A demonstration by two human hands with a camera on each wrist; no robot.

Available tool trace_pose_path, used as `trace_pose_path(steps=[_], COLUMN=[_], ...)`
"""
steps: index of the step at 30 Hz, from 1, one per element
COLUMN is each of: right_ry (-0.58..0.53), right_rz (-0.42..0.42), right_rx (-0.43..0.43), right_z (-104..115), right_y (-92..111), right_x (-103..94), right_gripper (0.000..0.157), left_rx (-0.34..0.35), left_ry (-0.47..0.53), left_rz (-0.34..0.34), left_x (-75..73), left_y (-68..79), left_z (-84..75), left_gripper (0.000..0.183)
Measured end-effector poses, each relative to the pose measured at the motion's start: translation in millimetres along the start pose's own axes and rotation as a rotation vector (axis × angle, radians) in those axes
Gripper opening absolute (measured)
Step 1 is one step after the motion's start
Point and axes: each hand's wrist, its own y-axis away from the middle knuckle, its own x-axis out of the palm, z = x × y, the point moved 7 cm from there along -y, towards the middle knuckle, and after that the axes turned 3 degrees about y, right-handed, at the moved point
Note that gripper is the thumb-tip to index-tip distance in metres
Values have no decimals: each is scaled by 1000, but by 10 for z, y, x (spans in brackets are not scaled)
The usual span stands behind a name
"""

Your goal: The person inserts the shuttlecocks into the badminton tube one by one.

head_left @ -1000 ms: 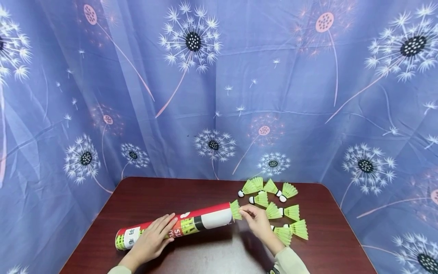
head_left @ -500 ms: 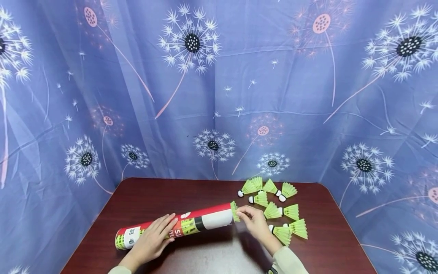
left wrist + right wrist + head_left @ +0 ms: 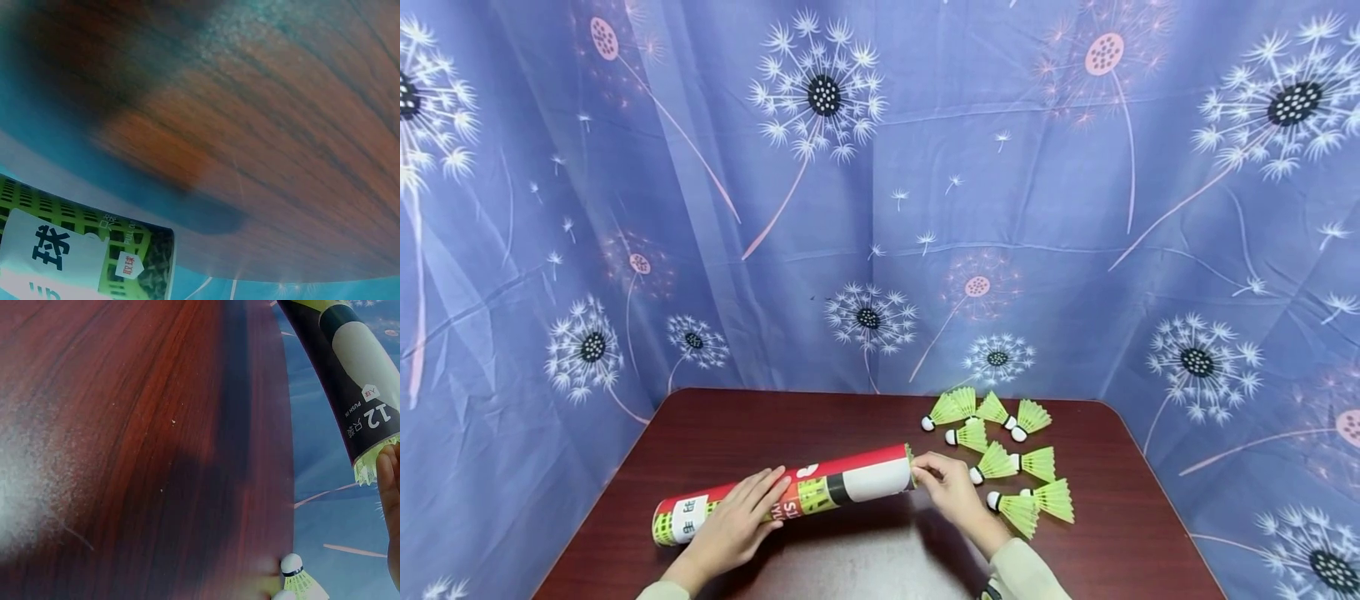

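A red, white and yellow-green shuttlecock tube (image 3: 874, 477) lies slanted across the table in the head view, its right end raised. My left hand (image 3: 733, 517) grips the tube left of its middle, fingers over the top and thumb on the near side. At the tube's right mouth, my right hand (image 3: 951, 492) pinches the skirt edge of a yellow-green shuttlecock (image 3: 364, 470). Only a thin rim of that skirt shows; the rest is hidden inside the tube. The left wrist view catches the printed far-left end of the tube (image 3: 87, 250), with the left hand out of sight.
Several yellow-green shuttlecocks with white heads, such as one shuttlecock (image 3: 1037, 464), lie to the right of my right hand on the dark red-brown table (image 3: 850, 421). A blue dandelion-print curtain (image 3: 925, 208) hangs behind the table and along both sides.
My right hand has moved left toward the tube, and the shuttlecock has slid into the mouth until only its skirt rim shows. The left hand and tube have stayed in place.
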Motion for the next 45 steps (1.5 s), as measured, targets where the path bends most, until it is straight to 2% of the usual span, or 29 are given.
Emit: trace_pose_path(steps=[11,16,20,27,33,39,42,45], right_ry=[2,-8,8,43,58,118,182,255], right_rz=[37,69,62,23,15,-40,-85,-155], right_rx=[15,35,56,30,112,212,216,213], right_z=[0,-28,-88,-151,-276,-663,-836,-903], right_y=[1,10,29,41,87,192,234,246], right_x=[35,34,-13,-197,-390,-644,-798,-963], right_gripper=[16,12,9,15,13,11,10,9], left_rx=[-9,-15,-17,-5,-10,-12,-12,-9], left_ry=[15,13,13,14,11,11,18,18], left_rz=[0,1,5,3,2,7,7,8], left_x=[37,42,44,47,51,61,53,42], left_y=[1,31,54,66,74,68,71,68], left_z=[-16,-6,4,11,19,19,21,17], left_gripper=[53,54,54,53,53,53,53,53])
